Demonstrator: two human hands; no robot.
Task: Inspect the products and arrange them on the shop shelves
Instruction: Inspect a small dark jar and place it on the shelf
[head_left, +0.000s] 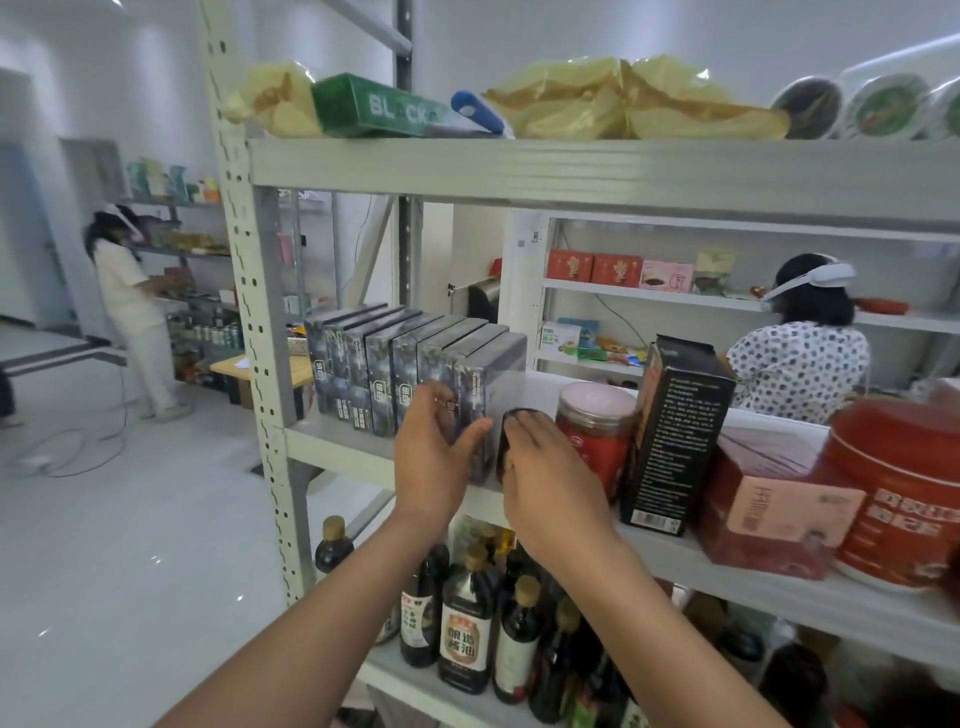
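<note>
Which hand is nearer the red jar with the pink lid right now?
Right. The right hand is directly left of the red jar, holding a dark-lidded container beside it. The left hand is farther left, holding the end dark box.

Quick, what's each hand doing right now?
Left hand: grips the front dark box.
Right hand: fingers curled over a dark-lidded jar, holding it.

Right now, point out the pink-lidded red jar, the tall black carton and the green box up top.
pink-lidded red jar (597, 402): head view, on its pink lid.
tall black carton (675, 441): head view, on its printed side.
green box (379, 106): head view, on its lettered side.
</note>
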